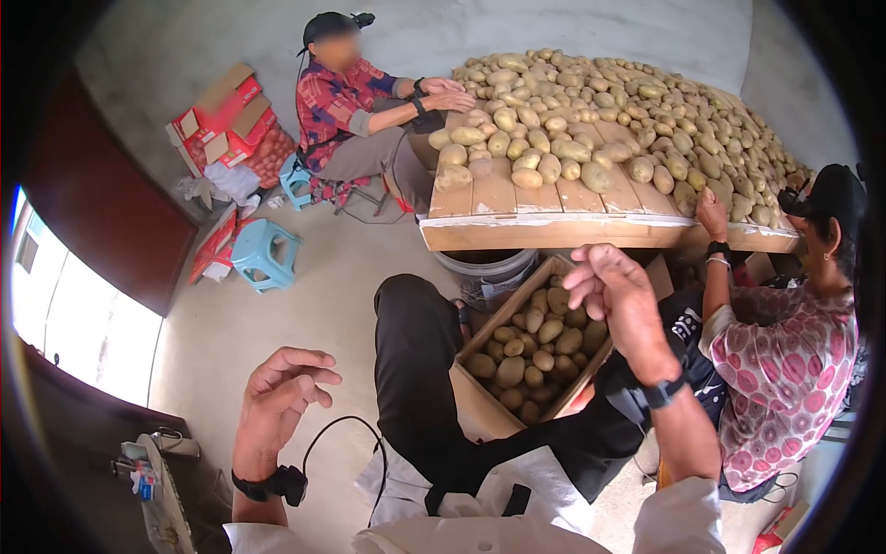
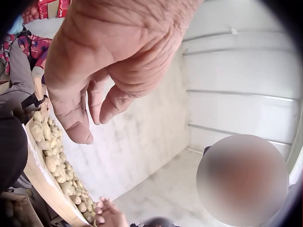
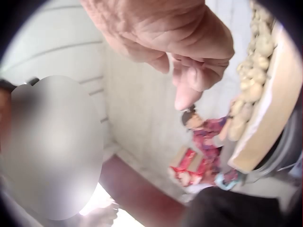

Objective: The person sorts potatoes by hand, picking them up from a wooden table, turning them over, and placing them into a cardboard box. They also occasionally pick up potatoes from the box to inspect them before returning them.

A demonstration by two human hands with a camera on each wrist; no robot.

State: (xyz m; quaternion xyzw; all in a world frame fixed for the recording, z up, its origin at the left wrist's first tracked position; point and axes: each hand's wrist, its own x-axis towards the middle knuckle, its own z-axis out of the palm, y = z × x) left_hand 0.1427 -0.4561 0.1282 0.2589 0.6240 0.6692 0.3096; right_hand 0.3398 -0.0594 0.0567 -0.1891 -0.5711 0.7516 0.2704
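Note:
My left hand point(image 1: 284, 399) is raised in the air left of my knee, fingers loosely bent with nothing between them. The left wrist view shows the same hand point(image 2: 118, 56) from close up, thumb and fingers apart. Over the right side of a cardboard box point(image 1: 482, 406) hangs my right hand point(image 1: 623, 300), its fingers loosely bent and holding nothing. Potatoes point(image 1: 540, 346) fill much of that box, which stands between my legs. In the right wrist view my right hand point(image 3: 165, 38) also appears without any object.
A wooden table point(image 1: 498, 231) in front bears a large heap of potatoes point(image 1: 554, 129). A person in a checked shirt point(image 1: 337, 102) sits at its left end, another in a patterned top point(image 1: 784, 360) at right. A bucket point(image 1: 489, 277) stands under the table edge; a blue stool point(image 1: 266, 251) is at left.

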